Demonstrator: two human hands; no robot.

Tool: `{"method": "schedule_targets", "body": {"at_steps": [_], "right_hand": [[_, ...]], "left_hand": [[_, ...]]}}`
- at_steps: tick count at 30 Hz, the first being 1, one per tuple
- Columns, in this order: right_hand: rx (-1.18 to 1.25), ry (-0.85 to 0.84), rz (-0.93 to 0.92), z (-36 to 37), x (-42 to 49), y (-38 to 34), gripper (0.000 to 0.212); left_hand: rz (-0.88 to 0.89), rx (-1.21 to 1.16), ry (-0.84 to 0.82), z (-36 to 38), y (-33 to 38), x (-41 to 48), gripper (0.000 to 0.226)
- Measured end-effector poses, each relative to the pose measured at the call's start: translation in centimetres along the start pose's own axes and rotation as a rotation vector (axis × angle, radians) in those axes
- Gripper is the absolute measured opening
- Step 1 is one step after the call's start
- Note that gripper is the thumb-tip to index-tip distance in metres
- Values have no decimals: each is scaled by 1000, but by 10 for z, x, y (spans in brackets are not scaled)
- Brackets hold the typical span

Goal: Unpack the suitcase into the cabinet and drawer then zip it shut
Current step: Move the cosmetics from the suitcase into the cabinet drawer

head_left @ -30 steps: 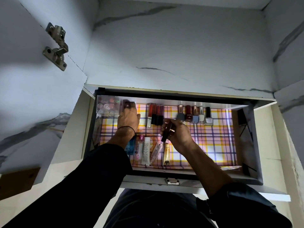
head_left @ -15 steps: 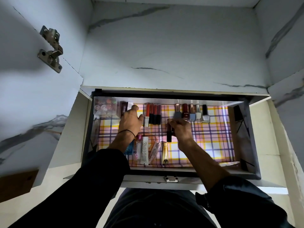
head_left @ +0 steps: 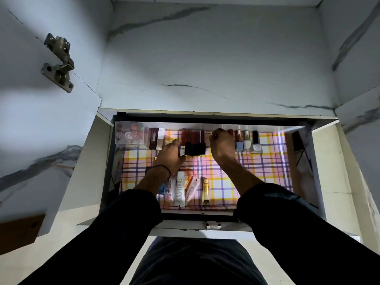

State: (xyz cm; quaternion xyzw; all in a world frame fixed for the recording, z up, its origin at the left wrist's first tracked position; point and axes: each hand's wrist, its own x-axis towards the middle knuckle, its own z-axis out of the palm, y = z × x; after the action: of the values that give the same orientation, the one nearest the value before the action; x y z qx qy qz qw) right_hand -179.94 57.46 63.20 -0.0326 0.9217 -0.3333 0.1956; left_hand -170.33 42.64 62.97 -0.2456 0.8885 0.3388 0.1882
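Over the open drawer (head_left: 108, 171), the left hand (head_left: 170, 156) touches the lip gloss tubes (head_left: 193, 141), grip unclear; the right hand (head_left: 223, 144) curls its fingers beside the nail polish bottles (head_left: 247, 140), contents hidden.

Home; cosmetics drawer (head_left: 267, 177) in marble-look cabinet (head_left: 205, 58).

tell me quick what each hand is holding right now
left hand: touching the leftmost lip gloss tube, grip unclear
right hand: curled, contents hidden, cannot tell
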Motion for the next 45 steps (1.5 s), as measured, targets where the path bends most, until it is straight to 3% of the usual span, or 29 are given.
{"method": "schedule_targets", "body": {"at_steps": [18,30,33,36,42,45], "right_hand": [[238,-187,-11,18,-31,20,29],[294,-155,39,6,-70,26,26],[236,-229,11,15,-86,24,15],[151,-322,-22,31,-96,17,11],[-122,-455,-232,58,-106,-6,38],[-279,-461,-240,64,-106,-19,53]], "left_hand": [[-63,7,26,10,1,10,65],[-14,-150,132,-16,-27,-18,39],[16,-131,130,-22,-54,-33,27],[32,-56,103,-25,-75,-44,31],[-48,55,62,-26,-90,-55,58],[-52,-20,33,-26,-95,-57,51]]}}
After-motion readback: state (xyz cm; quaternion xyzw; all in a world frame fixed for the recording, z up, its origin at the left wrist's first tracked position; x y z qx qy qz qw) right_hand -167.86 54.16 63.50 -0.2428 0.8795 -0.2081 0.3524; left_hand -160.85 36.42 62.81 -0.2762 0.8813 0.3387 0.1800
